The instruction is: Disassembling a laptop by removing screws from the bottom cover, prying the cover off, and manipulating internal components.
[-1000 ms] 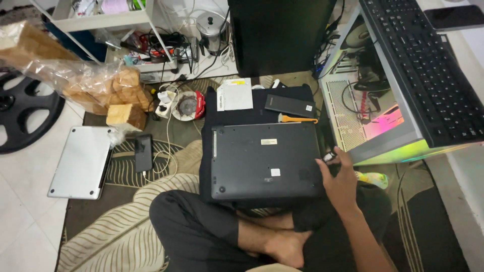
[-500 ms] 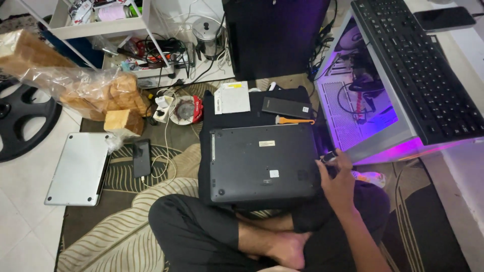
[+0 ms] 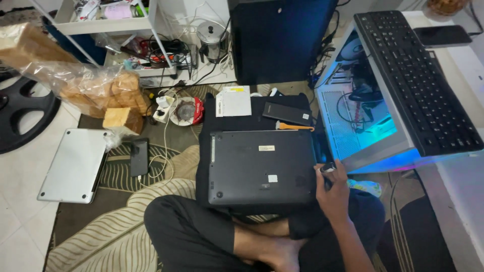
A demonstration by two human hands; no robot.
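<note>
Fingers (image 3: 326,170) of the right hand (image 3: 334,189) curl around a small dark tool (image 3: 327,167) with a pale tip, pinching it at the right edge of a dark grey laptop (image 3: 262,167). The laptop lies upside down, its base facing up, on a black cloth (image 3: 252,117) across the seated person's crossed legs. The left hand is out of view.

Just beyond the fingers, past the laptop's far edge, an orange-handled pry tool (image 3: 295,127) lies on the cloth beside a flat black rectangular box (image 3: 287,114). Left of that rests a white slim drive (image 3: 234,101).

To the right of the fingers stands a glass-sided computer case (image 3: 363,121) glowing blue and white, with a black keyboard (image 3: 418,80) laid on top and a dark phone (image 3: 442,36) beyond it on a white desk (image 3: 464,60).

Far to the left of the fingers, on the patterned rug (image 3: 116,236), lie a black phone (image 3: 139,157) with a white cable and a silver laptop (image 3: 74,164) turned face down. Beyond those sit a white power strip (image 3: 162,109) and wooden blocks in clear plastic wrap (image 3: 85,85).
</note>
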